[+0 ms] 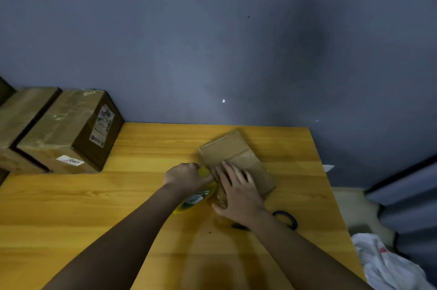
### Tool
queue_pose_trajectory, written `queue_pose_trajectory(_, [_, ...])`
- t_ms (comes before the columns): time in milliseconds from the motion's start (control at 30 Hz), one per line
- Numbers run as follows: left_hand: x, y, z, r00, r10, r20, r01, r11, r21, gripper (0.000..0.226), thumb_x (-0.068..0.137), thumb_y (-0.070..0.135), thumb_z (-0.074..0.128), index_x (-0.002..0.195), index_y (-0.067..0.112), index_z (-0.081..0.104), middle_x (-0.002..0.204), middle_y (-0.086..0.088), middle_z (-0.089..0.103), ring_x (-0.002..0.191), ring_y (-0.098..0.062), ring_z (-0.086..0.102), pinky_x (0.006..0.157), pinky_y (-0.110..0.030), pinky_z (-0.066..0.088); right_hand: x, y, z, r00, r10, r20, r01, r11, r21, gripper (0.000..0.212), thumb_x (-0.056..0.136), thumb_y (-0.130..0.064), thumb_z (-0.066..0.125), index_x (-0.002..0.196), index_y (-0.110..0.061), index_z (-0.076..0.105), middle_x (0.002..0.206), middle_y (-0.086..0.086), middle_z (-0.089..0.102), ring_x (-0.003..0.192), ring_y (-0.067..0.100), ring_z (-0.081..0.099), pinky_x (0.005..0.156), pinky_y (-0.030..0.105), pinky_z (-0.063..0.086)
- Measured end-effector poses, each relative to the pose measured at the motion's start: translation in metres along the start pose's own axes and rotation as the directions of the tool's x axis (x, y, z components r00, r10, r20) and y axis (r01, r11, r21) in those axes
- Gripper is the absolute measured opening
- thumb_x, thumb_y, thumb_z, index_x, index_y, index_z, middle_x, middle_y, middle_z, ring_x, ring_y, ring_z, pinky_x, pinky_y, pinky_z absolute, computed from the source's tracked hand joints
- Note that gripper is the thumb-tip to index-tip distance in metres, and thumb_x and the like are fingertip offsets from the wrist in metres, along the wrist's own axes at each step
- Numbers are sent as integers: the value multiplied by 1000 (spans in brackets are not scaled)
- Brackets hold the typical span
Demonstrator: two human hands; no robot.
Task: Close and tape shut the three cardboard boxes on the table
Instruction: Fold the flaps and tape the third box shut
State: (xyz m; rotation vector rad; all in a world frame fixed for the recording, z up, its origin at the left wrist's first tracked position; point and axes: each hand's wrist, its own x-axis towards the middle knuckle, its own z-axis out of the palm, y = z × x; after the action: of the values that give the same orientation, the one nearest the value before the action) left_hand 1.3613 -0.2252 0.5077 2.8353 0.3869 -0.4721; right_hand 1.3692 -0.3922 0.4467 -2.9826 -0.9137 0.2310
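Right hand [237, 191] lies flat, fingers straight, pressing the top of the small cardboard box [238, 162] at mid-table. Left hand [186, 177] is curled round the yellow tape roll [197, 197], held against the box's near-left edge. The box sits under the right fingers, roll just beside them.

Risk: tape skews or wrinkles if the box slides on the wooden table [94, 207].

Far left, two taped boxes [63, 128] appear sealed.

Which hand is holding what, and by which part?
Left hand grips the tape roll at its top rim. Right hand lies flat on the small box, pressing, not gripping.
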Motion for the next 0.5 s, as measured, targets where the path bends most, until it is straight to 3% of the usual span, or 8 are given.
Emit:
queue_pose_trajectory(67, [0,-1,0,1000,-3,-3,3,1000,-4,66,85,68,44,124,17,57,119,-7,62,106,-25,59,78,-31,48,7,-2,-3,998,61,-11,-61,998,33,103,70,-77,19,154,-17,17,162,4,10,148,24,15,115,46,22])
queue_pose_trajectory(133, [2,-1,0,1000,-1,-7,1,1000,0,67,85,68,44,127,17,56,121,-7,62,108,-25,59,79,-30,48,9,-2,-1,996,88,28,-89,995,47,107,66,-82,9,154,-23,-6,159,5,-20,148,29,-14,118,47,-2])
queue_pose_trajectory(200, [5,-2,1,1000,4,-9,-4,1000,6,66,85,68,44,124,16,57,119,-7,62,107,-25,59,78,-30,48,8,-2,0,992,120,39,-122,992,41,102,74,-82,16,152,-25,-16,154,9,-32,143,32,-27,115,47,-12])
queue_pose_trajectory(267, [5,-3,3,1000,1,-10,-1,1000,-5,67,84,69,44,123,16,57,118,-7,63,107,-25,59,77,-30,47,8,-4,-1,984,164,62,-168,984,55,97,87,-73,29,150,-18,-19,153,8,-34,143,28,-28,117,43,-13])
queue_pose_trajectory(400, [5,-3,5,1000,-6,-25,6,1000,-15,68,83,68,45,125,16,57,120,-6,62,109,-24,59,78,-29,47,10,-13,2,981,190,25,-192,979,73,81,101,-48,33,145,-10,-23,151,6,-33,144,23,-25,116,39,-14])
queue_pose_trajectory(467, [5,-3,6,1000,-5,-25,5,1000,-31,68,83,69,45,124,15,58,119,-7,63,107,-24,60,78,-30,48,9,-21,11,984,168,-60,-164,984,63,79,100,-36,48,146,-8,-10,154,7,-21,146,23,-11,115,40,-7])
queue_pose_trajectory(500, [5,-3,6,1000,-7,-20,6,999,-38,68,84,69,45,123,15,58,118,-7,64,106,-24,60,78,-30,48,7,-24,15,981,174,-84,-170,984,52,81,94,-29,59,148,-8,2,157,8,-6,147,25,1,116,42,1])
